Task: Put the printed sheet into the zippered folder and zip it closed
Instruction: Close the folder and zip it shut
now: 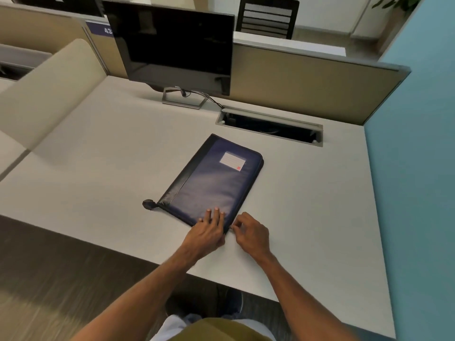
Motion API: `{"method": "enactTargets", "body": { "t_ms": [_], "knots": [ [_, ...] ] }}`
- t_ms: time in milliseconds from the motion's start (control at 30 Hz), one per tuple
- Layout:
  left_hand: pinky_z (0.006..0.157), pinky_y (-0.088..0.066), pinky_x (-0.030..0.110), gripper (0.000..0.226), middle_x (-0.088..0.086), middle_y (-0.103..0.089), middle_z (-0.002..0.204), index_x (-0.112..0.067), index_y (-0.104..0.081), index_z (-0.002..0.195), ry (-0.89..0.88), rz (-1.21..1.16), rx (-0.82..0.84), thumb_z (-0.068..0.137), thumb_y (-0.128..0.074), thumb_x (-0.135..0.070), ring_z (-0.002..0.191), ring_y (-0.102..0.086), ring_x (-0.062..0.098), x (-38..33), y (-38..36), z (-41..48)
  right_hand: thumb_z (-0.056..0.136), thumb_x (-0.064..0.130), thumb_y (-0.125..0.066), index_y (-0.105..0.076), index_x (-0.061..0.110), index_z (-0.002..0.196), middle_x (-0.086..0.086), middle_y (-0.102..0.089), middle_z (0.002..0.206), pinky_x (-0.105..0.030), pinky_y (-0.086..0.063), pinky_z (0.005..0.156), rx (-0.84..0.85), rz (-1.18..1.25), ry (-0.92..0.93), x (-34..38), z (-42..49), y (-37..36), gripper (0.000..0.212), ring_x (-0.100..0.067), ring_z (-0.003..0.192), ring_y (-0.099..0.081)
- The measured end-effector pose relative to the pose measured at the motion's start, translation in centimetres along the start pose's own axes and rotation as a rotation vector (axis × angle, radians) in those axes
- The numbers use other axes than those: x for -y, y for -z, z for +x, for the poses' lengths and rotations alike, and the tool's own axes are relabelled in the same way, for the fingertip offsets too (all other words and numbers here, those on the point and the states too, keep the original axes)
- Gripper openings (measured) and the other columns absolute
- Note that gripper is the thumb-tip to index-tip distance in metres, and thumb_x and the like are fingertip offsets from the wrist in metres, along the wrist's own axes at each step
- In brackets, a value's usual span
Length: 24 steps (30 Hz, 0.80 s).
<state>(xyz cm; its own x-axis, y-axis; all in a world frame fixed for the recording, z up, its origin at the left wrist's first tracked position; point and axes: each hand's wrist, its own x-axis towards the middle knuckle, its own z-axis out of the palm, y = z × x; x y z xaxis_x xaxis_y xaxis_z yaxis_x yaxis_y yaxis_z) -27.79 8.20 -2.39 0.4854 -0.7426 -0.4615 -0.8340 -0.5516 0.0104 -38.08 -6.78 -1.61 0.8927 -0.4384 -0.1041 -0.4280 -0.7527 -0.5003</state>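
Note:
A dark blue zippered folder lies flat and slanted on the grey desk, with a white label near its far corner. A black pull tab sticks out at its near left corner. My left hand rests with straight fingers on the folder's near right corner. My right hand is just beside that corner, its fingers curled and its fingertips pinched at the folder's edge, where the zipper runs. No printed sheet is in view.
A dark monitor on a stand sits at the back of the desk. An open cable tray slot lies behind the folder. Beige partitions border the back and left; a blue wall stands at right.

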Motion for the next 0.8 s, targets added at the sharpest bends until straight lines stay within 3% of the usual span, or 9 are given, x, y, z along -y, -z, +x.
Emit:
{"method": "enactTargets", "body": {
  "t_ms": [167, 467, 800],
  "knots": [
    [0.131, -0.024, 0.063, 0.078, 0.026, 0.0, 0.177, -0.004, 0.002, 0.171, 0.0, 0.012, 0.004, 0.115, -0.037, -0.042, 0.165, -0.008, 0.049, 0.6, -0.3, -0.5, 0.102, 0.041, -0.066, -0.07, 0.021, 0.106, 0.008, -0.071, 0.109, -0.032, -0.06, 0.078, -0.003, -0.02, 0.044, 0.1, 1.1, 0.2, 0.021, -0.015, 0.093, -0.071],
    [0.125, -0.038, 0.06, 0.074, 0.031, -0.007, 0.176, 0.0, -0.002, 0.17, -0.008, 0.074, -0.042, 0.117, -0.028, -0.045, 0.161, -0.02, 0.052, 1.1, 0.2, -0.4, 0.104, 0.031, -0.063, -0.069, 0.017, 0.114, 0.003, -0.072, 0.113, -0.028, -0.06, 0.08, 0.085, 0.044, 0.161, 0.8, -0.2, -1.6, 0.019, -0.018, 0.095, -0.073],
    [0.122, -0.041, 0.063, 0.068, 0.035, -0.013, 0.173, 0.005, -0.005, 0.168, -0.041, 0.108, -0.102, 0.118, -0.021, -0.039, 0.158, -0.027, 0.055, 1.9, 0.2, -0.3, 0.106, 0.035, -0.058, -0.065, 0.017, 0.103, 0.003, -0.067, 0.113, -0.041, -0.058, 0.077, -0.079, -0.064, -0.056, -0.3, 4.2, 1.3, 0.02, -0.024, 0.096, -0.071]
  ]
}}
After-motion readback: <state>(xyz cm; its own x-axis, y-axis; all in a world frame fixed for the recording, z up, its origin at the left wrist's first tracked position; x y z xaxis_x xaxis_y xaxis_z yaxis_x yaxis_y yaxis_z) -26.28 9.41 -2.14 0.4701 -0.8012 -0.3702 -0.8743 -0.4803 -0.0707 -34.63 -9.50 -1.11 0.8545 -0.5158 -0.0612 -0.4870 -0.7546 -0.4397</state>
